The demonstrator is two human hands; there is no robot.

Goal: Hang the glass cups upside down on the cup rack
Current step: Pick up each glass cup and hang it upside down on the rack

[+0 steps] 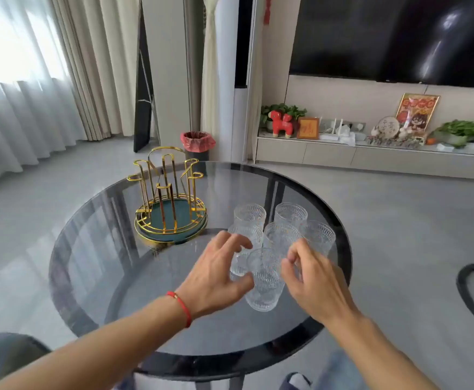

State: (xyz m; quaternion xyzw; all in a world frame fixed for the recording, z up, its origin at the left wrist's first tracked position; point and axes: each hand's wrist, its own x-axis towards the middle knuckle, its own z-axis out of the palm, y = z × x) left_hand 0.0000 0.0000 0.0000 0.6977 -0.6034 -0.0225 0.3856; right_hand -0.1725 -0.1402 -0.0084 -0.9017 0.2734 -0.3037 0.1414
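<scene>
We see our left hand (pixel 216 274) and right hand (pixel 311 280) spread open, flanking the nearest glass cup (pixel 264 280), not clamped. Other cups (pixel 290 218) cluster just behind on the counter (pixel 95 266); empty gold cup rack (pixel 168 198) far-left.

1. Both forearms are bare right up to the bottom of the picture, no sleeves showing anywhere.
2. Left wrist: a thin red string bracelet (pixel 180 304), with one tiny gold bead on it.
3. Left hand (pixel 216 280): no rings, no watch.
4. Right hand (pixel 316 282): bare too, wrist unadorned.
</scene>
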